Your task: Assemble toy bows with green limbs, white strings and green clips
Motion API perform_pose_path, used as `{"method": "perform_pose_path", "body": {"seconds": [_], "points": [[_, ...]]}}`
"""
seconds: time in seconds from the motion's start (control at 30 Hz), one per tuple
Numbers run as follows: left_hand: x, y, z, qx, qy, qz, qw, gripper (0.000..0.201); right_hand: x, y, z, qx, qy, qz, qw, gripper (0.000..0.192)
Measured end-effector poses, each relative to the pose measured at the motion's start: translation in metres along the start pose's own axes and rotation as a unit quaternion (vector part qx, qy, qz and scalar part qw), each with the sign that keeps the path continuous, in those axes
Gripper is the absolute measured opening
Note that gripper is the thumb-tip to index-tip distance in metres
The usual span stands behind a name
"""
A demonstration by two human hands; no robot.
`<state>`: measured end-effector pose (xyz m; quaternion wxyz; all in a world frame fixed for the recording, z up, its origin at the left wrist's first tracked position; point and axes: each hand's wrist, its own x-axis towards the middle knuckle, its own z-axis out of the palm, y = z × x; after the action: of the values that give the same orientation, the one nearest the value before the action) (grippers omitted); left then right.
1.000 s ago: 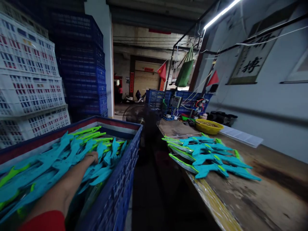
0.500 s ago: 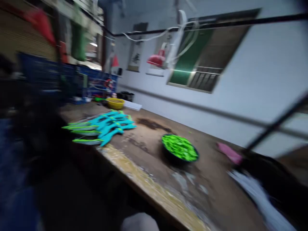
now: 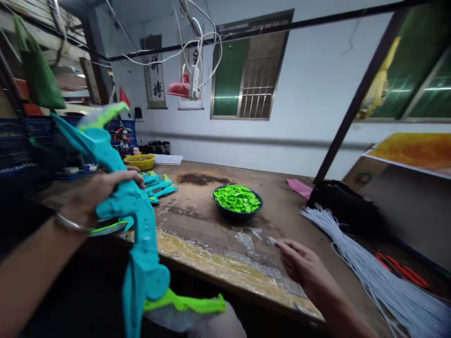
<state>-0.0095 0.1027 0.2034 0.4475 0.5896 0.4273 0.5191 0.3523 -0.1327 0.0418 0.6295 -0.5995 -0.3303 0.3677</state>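
Note:
My left hand [image 3: 105, 188] is closed around the middle of a long teal plastic toy part [image 3: 146, 234], which I hold upright at the left. Bright green and clear blade-like pieces stick out from both its ends. Behind it, several similar teal parts [image 3: 162, 188] lie on the table, partly hidden. My right hand [image 3: 299, 263] is over the table's front right, thumb and fingers pinched together. A small pale bit shows at its fingertips, too small to name. Beyond that hand stands a dark bowl [image 3: 237, 217] heaped with bright green plastic pieces [image 3: 237, 198].
The brown tabletop [image 3: 197, 213] has a yellow taped front edge [image 3: 211, 263]. On the right lie white strands [image 3: 373, 267], red-handled tools [image 3: 401, 270] and a black bag [image 3: 347, 206]. A yellow basin [image 3: 140, 162] stands at the back left. A red lamp [image 3: 179, 88] hangs overhead.
Both hands have come into view, the left one holding a teal toy part. The view has turned to the right. Fewer teal parts show on the table, partly because the held one covers them.

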Motion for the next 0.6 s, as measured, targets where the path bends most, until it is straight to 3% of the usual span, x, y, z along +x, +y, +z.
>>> {"method": "perform_pose_path", "body": {"seconds": [0.13,0.2,0.27,0.37,0.43,0.53,0.6], "points": [[-0.041,-0.061,0.06,-0.118,-0.114,-0.106,0.981,0.029,-0.009,-0.035,0.063,-0.008,-0.051,-0.075,0.996,0.053],[-0.067,-0.091,0.082,-0.17,-0.14,-0.158,0.962,0.033,-0.017,-0.036,0.092,-0.053,-0.101,-0.118,0.986,0.042],[-0.091,-0.114,0.095,-0.209,-0.164,-0.213,0.94,0.04,-0.028,-0.028,0.116,-0.136,-0.171,-0.202,0.955,0.028],[-0.119,-0.139,0.101,-0.271,-0.169,-0.264,0.91,0.036,-0.044,-0.001,0.135,-0.251,-0.251,-0.317,0.879,0.019],[-0.13,-0.149,0.097,-0.305,-0.148,-0.284,0.897,0.03,-0.052,0.022,0.14,-0.286,-0.29,-0.343,0.846,0.015],[-0.136,-0.159,0.087,-0.344,-0.095,-0.284,0.89,0.025,-0.055,0.048,0.141,-0.297,-0.339,-0.326,0.831,0.015],[-0.135,-0.162,0.08,-0.352,-0.061,-0.286,0.889,0.026,-0.046,0.051,0.136,-0.3,-0.355,-0.308,0.83,0.015]]}}
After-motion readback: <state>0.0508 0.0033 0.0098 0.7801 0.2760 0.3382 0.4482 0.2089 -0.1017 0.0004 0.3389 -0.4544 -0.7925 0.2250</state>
